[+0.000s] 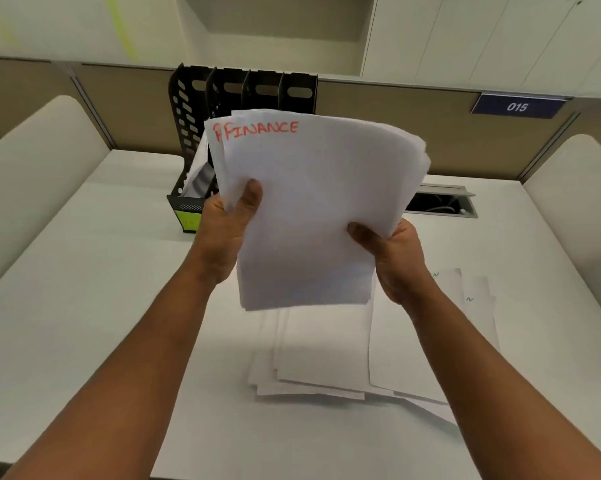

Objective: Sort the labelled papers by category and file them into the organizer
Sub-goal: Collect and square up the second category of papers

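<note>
Holding the finance stack (309, 209) upright above the desk (84, 306), left hand (226, 230) and right hand (392, 258) pinching its lower edges, label up so I can match it to a slot in the organizer (202, 109) just behind; remaining papers (326, 358) lie below.

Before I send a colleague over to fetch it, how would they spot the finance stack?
On the white desk, before the black file organizer, both hands hold up a stack of white sheets. Unlike the loose papers lying flat below, its top sheet reads FINANCE in red.
</note>
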`<state>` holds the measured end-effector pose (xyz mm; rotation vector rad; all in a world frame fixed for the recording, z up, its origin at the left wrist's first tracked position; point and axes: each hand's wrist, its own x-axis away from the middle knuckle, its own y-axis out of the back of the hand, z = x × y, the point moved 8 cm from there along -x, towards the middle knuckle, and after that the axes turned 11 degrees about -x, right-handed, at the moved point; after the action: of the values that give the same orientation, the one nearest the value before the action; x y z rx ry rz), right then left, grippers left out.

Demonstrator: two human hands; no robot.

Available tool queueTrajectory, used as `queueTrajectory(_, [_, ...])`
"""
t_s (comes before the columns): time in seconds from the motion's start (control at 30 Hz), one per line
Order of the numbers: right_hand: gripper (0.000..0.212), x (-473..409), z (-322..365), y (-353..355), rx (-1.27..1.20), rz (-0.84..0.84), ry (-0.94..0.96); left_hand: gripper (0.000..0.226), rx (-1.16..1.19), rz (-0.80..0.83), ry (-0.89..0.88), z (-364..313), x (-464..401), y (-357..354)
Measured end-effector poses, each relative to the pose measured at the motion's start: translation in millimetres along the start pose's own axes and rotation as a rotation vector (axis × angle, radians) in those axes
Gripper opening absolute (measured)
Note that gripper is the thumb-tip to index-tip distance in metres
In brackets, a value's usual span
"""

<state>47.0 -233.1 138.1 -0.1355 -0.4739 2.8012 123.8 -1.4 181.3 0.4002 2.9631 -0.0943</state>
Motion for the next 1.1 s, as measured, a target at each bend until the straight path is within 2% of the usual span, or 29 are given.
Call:
queueTrajectory(0.07, [0.014,3.3,7.1,4.3,-0.015,-0.01,0.084,0.032,0.007,0.019,-0.035,3.5,1.5,-8.0])
queueTrajectory(0.13, [0.016,8.4,1.3,10.8,-0.024,-0.011,0.092,0.046,-0.048,-0.041,-0.03,20.6,5.4,-9.2])
queueTrajectory(0.27, [0.016,22.2,-51.4,39.0,0.176,-0.137,-0.073,0.061,-0.218,-0.155,0.095,81.7,26.3,-18.6])
queueTrajectory(0.3, [0.014,26.0,-64.0,42.7,0.236,-0.147,-0.108,0.059,-0.237,-0.14,0.14,95.7,34.5,-23.9])
queueTrajectory(0.4, [0.025,30.9,-71.6,43.7,0.35,-0.162,-0.092,0.022,-0.252,-0.125,0.276,127.7,46.1,-30.5])
queueTrajectory(0.43, [0.028,29.7,-66.3,43.4,0.368,-0.176,-0.063,0.016,-0.279,-0.123,0.308,135.2,44.0,-26.8])
queueTrajectory(0.6, [0.023,24.6,-23.2,37.2,0.358,-0.254,0.16,0.011,-0.359,0.068,0.305,130.7,32.3,-33.6])
queueTrajectory(0.63, [0.021,25.9,-15.3,31.2,0.336,-0.235,0.21,0.004,-0.387,0.052,0.28,122.3,30.5,-35.5])
queueTrajectory(0.77, [0.032,31.4,-3.1,-1.1,0.321,-0.031,0.297,0.012,-0.359,-0.216,0.182,90.4,27.5,-36.2])
queueTrajectory(0.8, [0.028,33.1,-2.4,-4.6,0.361,-0.012,0.333,0.01,-0.321,-0.255,0.152,84.4,29.2,-37.8])
queueTrajectory(0.87, [0.024,35.7,-3.4,0.1,0.364,-0.088,0.36,0.006,-0.25,-0.275,0.102,76.7,34.0,-43.6])
queueTrajectory(0.97, [0.029,43.6,-18.2,7.6,0.311,-0.161,0.32,0.02,-0.167,-0.198,0.02,79.3,42.4,-53.9])
queueTrajectory(1.07, [0.033,48.0,-53.8,17.2,0.379,-0.146,0.161,0.066,-0.089,-0.141,0.109,103.8,51.7,-56.4])
queueTrajectory(1.1, [0.033,48.6,-64.2,22.8,0.403,-0.154,0.109,0.074,-0.069,-0.151,0.152,114.0,54.0,-53.5])
